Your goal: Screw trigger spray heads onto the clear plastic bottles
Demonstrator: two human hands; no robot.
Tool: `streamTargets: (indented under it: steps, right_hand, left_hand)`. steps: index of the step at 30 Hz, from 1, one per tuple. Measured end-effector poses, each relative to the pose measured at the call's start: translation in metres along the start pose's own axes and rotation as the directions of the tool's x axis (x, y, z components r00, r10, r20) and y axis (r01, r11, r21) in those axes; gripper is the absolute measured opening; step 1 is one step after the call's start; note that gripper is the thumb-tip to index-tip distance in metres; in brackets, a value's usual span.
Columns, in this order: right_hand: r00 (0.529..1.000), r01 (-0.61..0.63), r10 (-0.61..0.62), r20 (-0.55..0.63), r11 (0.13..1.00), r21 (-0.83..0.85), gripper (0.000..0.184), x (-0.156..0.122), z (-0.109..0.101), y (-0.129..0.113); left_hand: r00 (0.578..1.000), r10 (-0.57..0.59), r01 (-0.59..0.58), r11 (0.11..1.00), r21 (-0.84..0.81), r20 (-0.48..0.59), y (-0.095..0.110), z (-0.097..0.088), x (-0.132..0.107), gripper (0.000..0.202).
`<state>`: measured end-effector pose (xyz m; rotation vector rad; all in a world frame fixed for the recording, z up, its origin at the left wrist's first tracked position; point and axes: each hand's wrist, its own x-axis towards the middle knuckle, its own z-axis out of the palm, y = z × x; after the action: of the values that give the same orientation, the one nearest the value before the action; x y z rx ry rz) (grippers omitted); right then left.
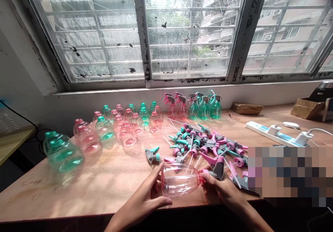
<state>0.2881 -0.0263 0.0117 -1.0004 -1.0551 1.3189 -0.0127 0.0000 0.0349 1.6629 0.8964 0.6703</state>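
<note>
A clear pink spray bottle (179,181) lies sideways in the air near the table's front edge, held between both hands. My left hand (149,194) grips its base, thumb below and fingers behind. At the neck, my right hand (220,185) is closed around the collar of a pink-and-grey trigger sprayer head (218,166), which sits at the bottle's mouth. How far the collar is screwed on is hidden by the fingers. Just beyond the bottle lies a heap of pink, teal and grey sprayer heads (197,140) with thin tubes. One teal-and-grey sprayer head (152,154) lies apart from it.
Pink and green bottles without heads (126,135) stand at the left and back. Several bottles with sprayer heads (204,109) stand by the window wall. A white power strip (270,133) with plugs, a brown packet (246,108) and a cardboard box (303,107) are at right.
</note>
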Motion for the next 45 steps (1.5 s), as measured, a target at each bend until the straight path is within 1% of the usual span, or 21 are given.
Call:
streamTargets:
  steps: [3,8,12,14,16,20,25,29,33,36,39,43,45]
  right_hand:
    - [0.999,-0.008,0.008,-0.033,1.0,-0.007,0.053,0.0,0.0,0.001]
    - [1.0,0.013,-0.013,-0.003,0.999,-0.03,0.051,0.002,-0.001,0.002]
    - [1.0,0.024,-0.024,0.012,0.999,-0.024,0.052,0.002,0.0,0.001]
    - [1.0,0.015,-0.015,0.008,1.0,-0.013,0.051,0.002,0.0,0.002]
    - [1.0,0.013,-0.013,0.002,1.0,-0.002,0.05,0.002,0.0,0.003]
    - [1.0,0.009,-0.008,-0.018,1.0,0.023,0.05,0.002,-0.001,0.006]
    - [0.997,0.014,-0.015,-0.072,1.0,-0.008,0.053,0.001,-0.002,0.008]
    - [0.998,0.015,-0.017,-0.059,0.999,-0.032,0.052,0.002,-0.004,0.009]
    - [0.999,0.03,-0.032,-0.041,0.998,-0.047,0.052,0.003,-0.005,0.01]
    - [0.999,0.045,-0.046,-0.019,0.998,-0.044,0.05,0.004,-0.005,0.009]
    - [0.997,0.075,-0.075,-0.01,0.997,-0.017,0.051,0.004,-0.004,0.008]
    - [0.995,0.077,-0.076,-0.064,0.997,0.009,0.05,0.005,-0.004,0.011]
    - [0.993,0.069,-0.07,-0.09,0.998,-0.009,0.052,0.007,-0.005,0.013]
  left_hand:
    - [0.999,0.032,-0.031,0.998,-0.051,0.024,-0.003,0.001,0.0,0.102]
    - [0.996,0.089,-0.088,0.995,-0.054,0.011,-0.009,0.003,0.002,0.101]
    - [0.997,0.071,-0.071,0.995,-0.076,-0.006,-0.009,0.002,0.003,0.107]
    - [0.999,0.044,-0.044,0.995,-0.091,-0.001,-0.007,0.002,0.002,0.113]
    - [1.0,0.015,-0.014,0.995,-0.102,0.008,-0.004,0.001,0.001,0.114]
    - [1.0,0.025,-0.025,0.997,-0.07,-0.005,-0.001,0.001,0.001,0.102]
    - [0.998,0.058,-0.059,0.994,-0.09,-0.015,-0.009,0.002,0.004,0.103]
    - [0.996,0.079,-0.081,0.996,-0.037,-0.029,-0.01,0.002,0.003,0.104]
    - [0.998,0.063,-0.064,0.998,-0.024,-0.027,-0.007,0.002,0.003,0.107]
    - [0.997,0.071,-0.071,0.998,0.005,-0.037,-0.009,0.001,0.004,0.103]
    - [0.996,0.09,-0.089,0.996,0.015,-0.021,-0.013,0.0,0.004,0.099]
    - [0.995,0.099,-0.099,0.995,-0.008,-0.015,-0.014,0.0,0.004,0.096]
    - [0.995,0.096,-0.096,0.995,0.005,-0.016,-0.013,0.0,0.004,0.1]
